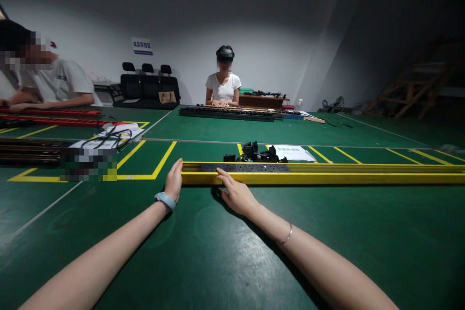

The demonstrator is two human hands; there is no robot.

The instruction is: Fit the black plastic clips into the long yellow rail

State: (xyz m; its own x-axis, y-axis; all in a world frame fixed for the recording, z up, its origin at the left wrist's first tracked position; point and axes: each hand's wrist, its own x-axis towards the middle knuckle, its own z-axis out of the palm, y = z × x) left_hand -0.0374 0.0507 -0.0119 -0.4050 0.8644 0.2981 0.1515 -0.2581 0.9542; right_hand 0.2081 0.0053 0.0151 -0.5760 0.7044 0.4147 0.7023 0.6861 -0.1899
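Observation:
A long yellow rail (327, 174) lies across the green table, with a row of black socket modules (250, 168) set in its left part. My left hand (173, 181) rests flat against the rail's left end, fingers stretched out. My right hand (235, 193) lies on the rail's near edge with its fingertips at the first black module, fingers extended. A pile of loose black socket parts (259, 153) sits just behind the rail.
A white paper sheet (292, 153) lies behind the rail. Dark rails (29, 151) and black cables (114, 135) lie at the left. A person opposite works on a black strip (228, 113); another person leans over red rails (54, 116) at far left.

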